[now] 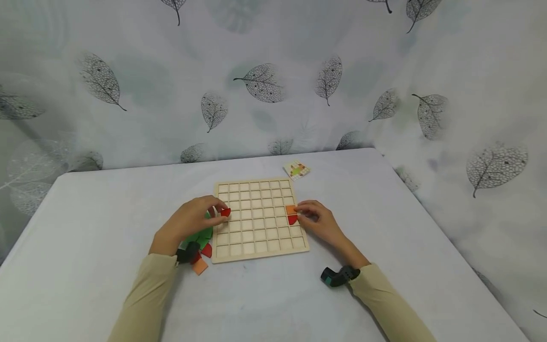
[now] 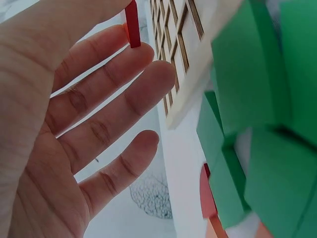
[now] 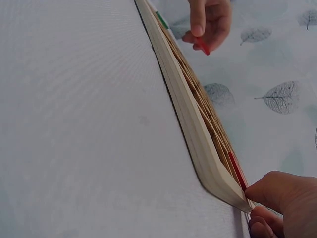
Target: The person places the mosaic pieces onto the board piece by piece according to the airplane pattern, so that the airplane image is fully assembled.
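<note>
Basically, a white-covered bench (image 1: pixel 376 204) is backed by a leaf-print backdrop (image 1: pixel 162 90) across the upper frame. Gridded board (image 1: pixel 254 221) is set at centre. Red piece (image 1: pixel 226 212) is pinched by the left hand (image 1: pixel 190 218), fingers nearly together, over board's left side. Right hand (image 1: pixel 318 222) is placed at board's right edge, fingers part-curled; grip can't be told.

Right bench (image 1: pixel 427 247): leaving room
Green pieces (image 1: pixel 205 235): crowding the board (image 1: pixel 259 235) at left
Card (image 1: pixel 297 169): obstructing beyond far right corner

no readable text, no legible numbers
</note>
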The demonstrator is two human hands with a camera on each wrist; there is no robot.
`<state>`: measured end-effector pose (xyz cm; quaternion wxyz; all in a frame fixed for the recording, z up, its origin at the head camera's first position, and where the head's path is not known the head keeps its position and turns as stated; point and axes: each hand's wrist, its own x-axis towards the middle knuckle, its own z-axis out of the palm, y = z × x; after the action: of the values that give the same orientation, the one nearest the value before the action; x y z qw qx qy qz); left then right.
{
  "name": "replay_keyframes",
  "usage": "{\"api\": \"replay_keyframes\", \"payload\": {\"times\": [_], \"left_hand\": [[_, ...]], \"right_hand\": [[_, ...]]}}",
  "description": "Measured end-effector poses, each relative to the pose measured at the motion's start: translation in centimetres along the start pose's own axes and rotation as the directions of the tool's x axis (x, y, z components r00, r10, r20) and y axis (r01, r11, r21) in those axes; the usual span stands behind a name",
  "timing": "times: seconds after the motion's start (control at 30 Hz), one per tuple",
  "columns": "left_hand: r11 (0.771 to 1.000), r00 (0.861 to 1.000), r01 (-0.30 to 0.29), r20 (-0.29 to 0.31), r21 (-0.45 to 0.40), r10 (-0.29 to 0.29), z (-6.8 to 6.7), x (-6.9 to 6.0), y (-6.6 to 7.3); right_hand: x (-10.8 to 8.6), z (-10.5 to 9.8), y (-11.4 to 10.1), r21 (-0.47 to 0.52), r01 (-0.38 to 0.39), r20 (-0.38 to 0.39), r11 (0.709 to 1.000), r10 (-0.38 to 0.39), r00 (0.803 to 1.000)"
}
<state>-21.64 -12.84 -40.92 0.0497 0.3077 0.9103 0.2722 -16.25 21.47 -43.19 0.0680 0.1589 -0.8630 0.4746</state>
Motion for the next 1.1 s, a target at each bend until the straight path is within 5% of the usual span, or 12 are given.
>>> {"api": "replay_keyframes", "payload": {"times": [0.47,0.83,1.1], "left_hand": [[0.999,0.997,-0.048,0.062,0.007,0.047,-0.1,2.3,1.2],[0.993,0.993,-0.069,0.086,-0.091,0.077,0.6,3.9,1.8],[0.996,0.992,-0.075,0.102,-0.040,0.078,1.1,5.1,3.1]], "right_hand": [[0.5,-0.1,0.0,0.007,-0.002,-0.001,1.000,0.003,1.000],[0.4,-0.1,0.1,0.014,-0.019,-0.006,1.000,0.019,1.000],[0.1,0.0,0.3,0.006,-0.018,-0.004,1.000,0.018,1.000]]}}
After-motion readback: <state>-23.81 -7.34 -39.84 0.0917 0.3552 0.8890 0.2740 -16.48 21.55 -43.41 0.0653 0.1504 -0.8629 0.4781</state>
